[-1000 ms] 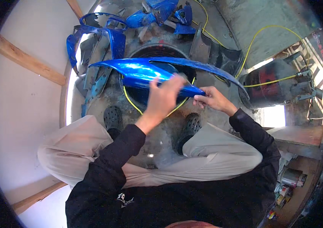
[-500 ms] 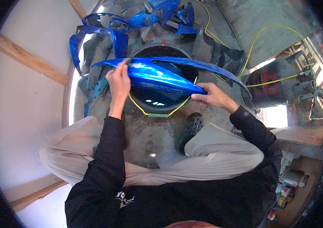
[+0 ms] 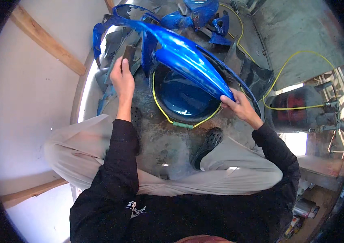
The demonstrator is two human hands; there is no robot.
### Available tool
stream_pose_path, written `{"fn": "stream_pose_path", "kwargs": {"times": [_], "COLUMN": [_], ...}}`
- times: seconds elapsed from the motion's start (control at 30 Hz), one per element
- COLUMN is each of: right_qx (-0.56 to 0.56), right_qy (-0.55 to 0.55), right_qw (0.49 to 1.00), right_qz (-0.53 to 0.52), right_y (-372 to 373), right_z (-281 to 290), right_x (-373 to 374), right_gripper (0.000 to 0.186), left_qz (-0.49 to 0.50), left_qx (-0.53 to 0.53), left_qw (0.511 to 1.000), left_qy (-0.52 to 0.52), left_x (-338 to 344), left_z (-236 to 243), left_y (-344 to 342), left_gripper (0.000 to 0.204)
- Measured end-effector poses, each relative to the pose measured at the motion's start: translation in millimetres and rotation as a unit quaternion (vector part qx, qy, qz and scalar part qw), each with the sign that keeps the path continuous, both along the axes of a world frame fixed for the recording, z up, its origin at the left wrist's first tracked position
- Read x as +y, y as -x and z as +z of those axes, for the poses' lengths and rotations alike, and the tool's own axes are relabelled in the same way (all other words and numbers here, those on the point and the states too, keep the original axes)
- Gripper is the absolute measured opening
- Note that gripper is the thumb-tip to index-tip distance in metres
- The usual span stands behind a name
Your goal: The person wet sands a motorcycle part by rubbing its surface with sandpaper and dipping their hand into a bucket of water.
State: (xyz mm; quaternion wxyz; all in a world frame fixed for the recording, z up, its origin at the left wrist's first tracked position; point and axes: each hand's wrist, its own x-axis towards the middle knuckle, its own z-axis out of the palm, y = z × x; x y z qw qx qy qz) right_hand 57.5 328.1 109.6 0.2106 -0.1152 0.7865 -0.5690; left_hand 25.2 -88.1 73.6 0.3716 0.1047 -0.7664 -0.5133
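A glossy blue curved body panel (image 3: 194, 67), long and tapering with a thin outer arm, slants over a round black bucket (image 3: 154, 91). Its near right end is gripped by my right hand (image 3: 241, 107), thumb on top and the other fingers mostly hidden beneath. My left hand (image 3: 123, 83) is off the panel, to its left. Between its thumb and fingers stands a small flat, dark brown-grey block (image 3: 129, 52), perhaps a sanding pad; I cannot tell for sure. Dark water (image 3: 184, 97) with bright reflections lies in the bucket. The bucket's yellow handle has a green grip (image 3: 183, 125).
More blue panels (image 3: 196, 18) lie at the back, with black plastic parts (image 3: 257, 73) at the back right. A dark tank (image 3: 297, 107) with a yellow hose (image 3: 271, 87) stands at right. A white wall with wooden battens (image 3: 46, 40) runs along the left.
My left hand has come away from the panel, and the block in it now shows. The panel has tilted, its left end rising away from me. The view has shifted a little.
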Motion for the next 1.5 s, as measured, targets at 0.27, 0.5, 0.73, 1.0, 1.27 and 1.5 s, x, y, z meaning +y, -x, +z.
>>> {"fn": "stream_pose_path", "kwargs": {"times": [0.27,0.5,0.73,1.0,1.27,1.5], "right_qx": [0.012,-0.075,-0.119,-0.018,-0.033,-0.049], "right_qy": [-0.058,-0.019,-0.003,-0.061,-0.047,-0.027], "right_qw": [0.997,0.995,0.993,0.998,0.998,0.998], "right_qz": [0.054,0.056,-0.015,0.018,0.003,0.019], "right_y": [-6,-7,-20,-22,-21,-27], "right_z": [-29,-23,-24,-25,-22,7], "right_x": [-42,-26,-9,-12,-15,-22], "right_gripper": [0.039,0.036,0.033,0.042,0.042,0.037], "left_qz": [-0.014,-0.125,-0.215,-0.3,-0.048,-0.002], "left_qx": [0.011,0.016,-0.045,0.02,-0.11,-0.089], "left_qw": [1.0,0.928,0.92,0.892,0.969,0.996], "left_qy": [-0.012,0.35,0.326,0.337,0.216,0.026], "left_x": [31,118,144,179,66,60], "left_z": [-3,-7,-5,-9,-39,-25], "left_y": [1,-20,-48,-81,-32,-17], "left_gripper": [0.031,0.038,0.04,0.035,0.031,0.026]}}
